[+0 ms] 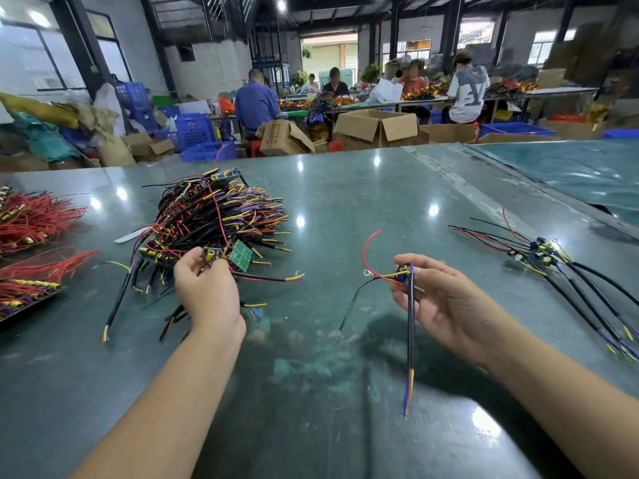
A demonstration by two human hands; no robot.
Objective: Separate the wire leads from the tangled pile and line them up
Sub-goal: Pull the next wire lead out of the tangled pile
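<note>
From the head view, I am watching the left hand (207, 288) pinching a small module at the near edge of the tangled pile (214, 219), which is sitting left of centre on the counter (345, 188). My right hand (446, 302) is gripping one freed wire lead (410, 323) by its blue module above the counter's middle, with its black cable hanging down toward me and its red and black tails curling off to the left. The lined-up leads (567, 271) are lying near the right edge, modules toward the far side, cables running near-right, roughly parallel. I am judging the risk to be a snag: pulling the left grip's piece could be dragging neighbouring wires along, and the dangling lead could be landing crooked across the row. Red wire bundles (34, 219) are lying at the left edge.
</note>
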